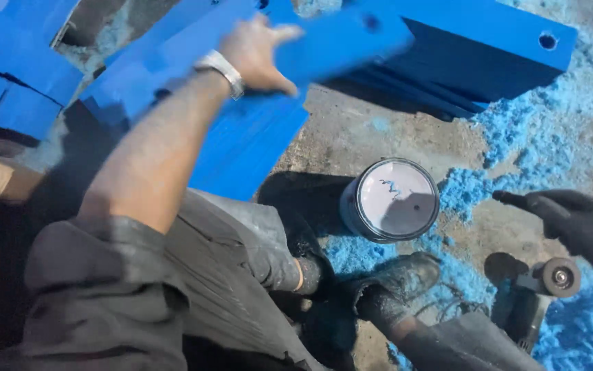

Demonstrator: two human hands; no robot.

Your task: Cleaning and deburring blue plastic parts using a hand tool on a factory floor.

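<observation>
Left hand (258,55) grips the blue plate (337,41), gloved right hand (578,223) hangs slack above the grinder (540,292); keep the plate level

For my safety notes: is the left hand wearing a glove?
No, the left hand is bare, with only a wristband, and it grips a blue board.
</observation>
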